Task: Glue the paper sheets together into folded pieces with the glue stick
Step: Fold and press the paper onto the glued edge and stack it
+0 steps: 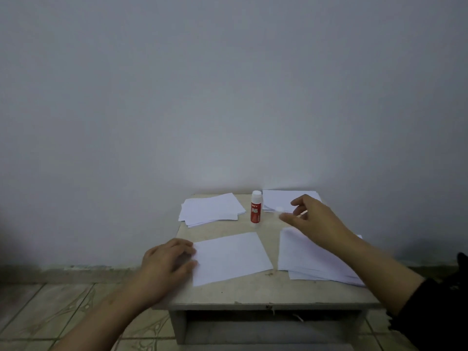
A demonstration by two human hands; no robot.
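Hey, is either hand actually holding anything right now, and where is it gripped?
The left hand presses flat on the single sheet's left edge. The right hand hovers open near the glue stick, gripping nothing.

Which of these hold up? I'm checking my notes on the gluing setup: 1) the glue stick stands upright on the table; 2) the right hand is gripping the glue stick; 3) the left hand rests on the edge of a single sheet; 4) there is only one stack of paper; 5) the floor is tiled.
1) True: the glue stick stands upright on the table.
2) False: the right hand is to the right of it, apart from it, fingers spread.
3) True: the left hand rests on the left edge of the single sheet.
4) False: there is a left rear stack, a right rear stack and a right front stack.
5) True: the floor is tiled.
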